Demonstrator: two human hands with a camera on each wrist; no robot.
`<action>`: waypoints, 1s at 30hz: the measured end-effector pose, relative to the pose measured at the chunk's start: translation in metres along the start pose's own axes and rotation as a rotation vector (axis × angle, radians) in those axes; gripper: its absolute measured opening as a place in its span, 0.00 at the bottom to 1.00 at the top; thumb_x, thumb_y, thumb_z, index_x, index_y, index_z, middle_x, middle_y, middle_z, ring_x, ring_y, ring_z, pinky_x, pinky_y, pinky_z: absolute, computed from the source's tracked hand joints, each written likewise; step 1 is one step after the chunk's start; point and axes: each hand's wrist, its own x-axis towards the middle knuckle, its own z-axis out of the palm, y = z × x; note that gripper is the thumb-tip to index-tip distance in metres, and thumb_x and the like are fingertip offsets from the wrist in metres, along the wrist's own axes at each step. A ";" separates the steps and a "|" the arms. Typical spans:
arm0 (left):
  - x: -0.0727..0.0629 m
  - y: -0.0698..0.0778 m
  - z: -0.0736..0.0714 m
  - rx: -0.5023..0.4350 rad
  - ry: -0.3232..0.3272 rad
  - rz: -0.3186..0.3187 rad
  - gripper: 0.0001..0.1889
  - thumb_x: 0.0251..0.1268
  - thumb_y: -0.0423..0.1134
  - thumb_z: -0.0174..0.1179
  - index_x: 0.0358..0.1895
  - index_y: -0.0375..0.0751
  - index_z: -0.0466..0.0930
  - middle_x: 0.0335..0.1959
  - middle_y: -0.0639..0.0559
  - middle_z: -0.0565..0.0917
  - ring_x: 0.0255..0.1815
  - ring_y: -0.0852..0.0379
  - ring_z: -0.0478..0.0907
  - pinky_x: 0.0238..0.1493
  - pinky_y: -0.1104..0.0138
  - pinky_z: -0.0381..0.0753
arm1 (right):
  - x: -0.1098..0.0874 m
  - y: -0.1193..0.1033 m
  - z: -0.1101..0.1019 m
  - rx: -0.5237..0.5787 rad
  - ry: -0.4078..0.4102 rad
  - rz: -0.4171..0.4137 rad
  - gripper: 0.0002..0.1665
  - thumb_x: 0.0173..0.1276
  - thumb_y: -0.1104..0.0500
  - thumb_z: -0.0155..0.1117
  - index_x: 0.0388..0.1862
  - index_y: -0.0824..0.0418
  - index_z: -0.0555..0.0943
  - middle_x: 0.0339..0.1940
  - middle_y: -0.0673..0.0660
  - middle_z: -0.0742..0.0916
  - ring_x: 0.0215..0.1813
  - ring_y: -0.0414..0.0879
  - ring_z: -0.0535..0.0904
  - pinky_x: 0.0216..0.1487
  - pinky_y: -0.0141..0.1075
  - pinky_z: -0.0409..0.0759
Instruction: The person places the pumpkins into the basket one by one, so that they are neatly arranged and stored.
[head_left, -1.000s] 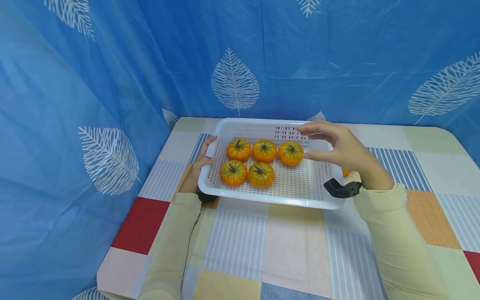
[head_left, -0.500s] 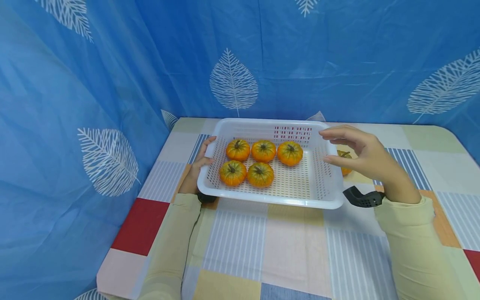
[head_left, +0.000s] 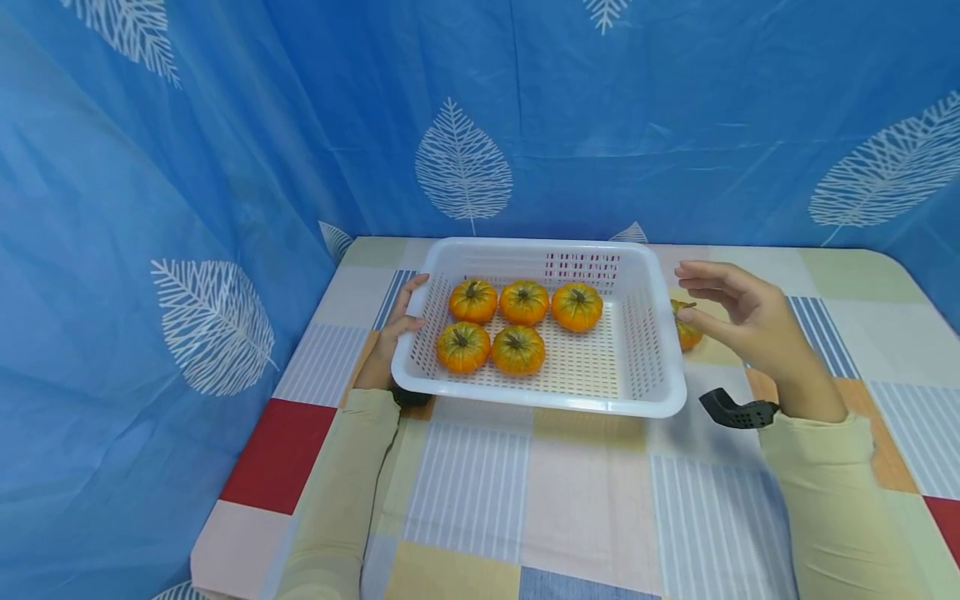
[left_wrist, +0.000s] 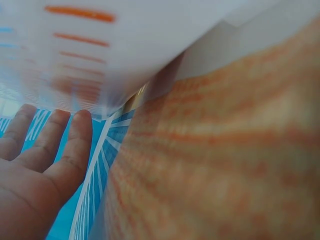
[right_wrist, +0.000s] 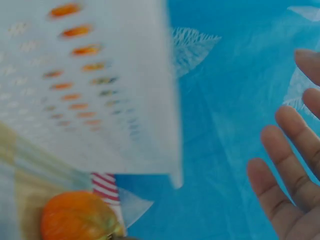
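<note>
A white perforated plastic basket holds several small orange pumpkins, set in two rows towards its left side. My left hand rests at the basket's left end, thumb and fingertips at the rim. In the left wrist view its fingers are extended against the basket's outer wall. Over the table to the right, my right hand holds nothing, thumb and fingers spread apart. Another pumpkin sits just outside the basket's right end, partly hidden by that hand's thumb; the right wrist view shows this pumpkin below the basket wall.
A patchwork-patterned cloth covers the table. Blue curtains with white leaf prints hang behind it and along the left. A black wrist camera sits at the right cuff.
My right hand has moved rightward from above the basket, by its right-hand pumpkin, to beside the pumpkin outside. The left hand stays at the basket's left end.
</note>
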 end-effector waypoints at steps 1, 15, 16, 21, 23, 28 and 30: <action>0.000 0.000 0.000 -0.003 0.002 -0.002 0.38 0.58 0.27 0.35 0.75 0.59 0.60 0.89 0.32 0.35 0.86 0.30 0.39 0.82 0.35 0.40 | -0.001 0.003 0.000 0.010 0.018 -0.003 0.38 0.58 0.90 0.62 0.70 0.75 0.79 0.62 0.51 0.87 0.63 0.41 0.82 0.65 0.25 0.75; -0.001 -0.001 -0.003 0.001 -0.005 -0.001 0.39 0.58 0.26 0.35 0.75 0.60 0.60 0.88 0.31 0.36 0.85 0.31 0.42 0.81 0.38 0.47 | -0.010 0.034 0.001 -0.118 0.208 0.049 0.32 0.63 0.86 0.65 0.67 0.77 0.79 0.63 0.43 0.86 0.62 0.39 0.81 0.64 0.24 0.76; -0.001 -0.001 -0.003 0.004 -0.008 0.001 0.39 0.59 0.26 0.35 0.75 0.60 0.60 0.88 0.31 0.36 0.85 0.31 0.42 0.81 0.38 0.47 | -0.011 0.037 0.001 -0.116 0.220 0.047 0.31 0.62 0.86 0.65 0.66 0.79 0.78 0.63 0.43 0.87 0.62 0.39 0.81 0.64 0.24 0.76; 0.000 -0.001 -0.002 0.009 -0.008 0.000 0.38 0.59 0.27 0.35 0.74 0.61 0.61 0.89 0.33 0.37 0.86 0.31 0.41 0.82 0.36 0.43 | -0.014 0.052 0.001 -0.124 0.267 0.064 0.27 0.63 0.84 0.65 0.62 0.83 0.78 0.59 0.40 0.87 0.63 0.37 0.80 0.63 0.25 0.75; 0.000 -0.001 -0.001 0.005 -0.005 -0.001 0.39 0.59 0.27 0.35 0.74 0.61 0.61 0.89 0.33 0.37 0.86 0.31 0.41 0.82 0.35 0.43 | -0.015 0.058 0.000 -0.148 0.273 0.088 0.27 0.64 0.82 0.66 0.63 0.82 0.78 0.59 0.38 0.86 0.64 0.35 0.78 0.64 0.24 0.74; 0.000 0.000 0.000 -0.004 0.008 -0.006 0.38 0.59 0.27 0.35 0.74 0.61 0.61 0.89 0.33 0.38 0.86 0.30 0.41 0.81 0.34 0.43 | -0.020 0.073 -0.004 -0.227 0.247 0.175 0.30 0.67 0.76 0.71 0.68 0.75 0.78 0.62 0.35 0.83 0.64 0.32 0.74 0.64 0.23 0.72; 0.000 -0.001 -0.001 0.003 0.010 -0.010 0.38 0.58 0.27 0.35 0.74 0.61 0.61 0.89 0.34 0.38 0.86 0.31 0.42 0.81 0.34 0.43 | -0.022 0.077 -0.006 -0.244 0.224 0.224 0.31 0.69 0.73 0.72 0.71 0.70 0.78 0.64 0.38 0.82 0.63 0.31 0.73 0.63 0.22 0.72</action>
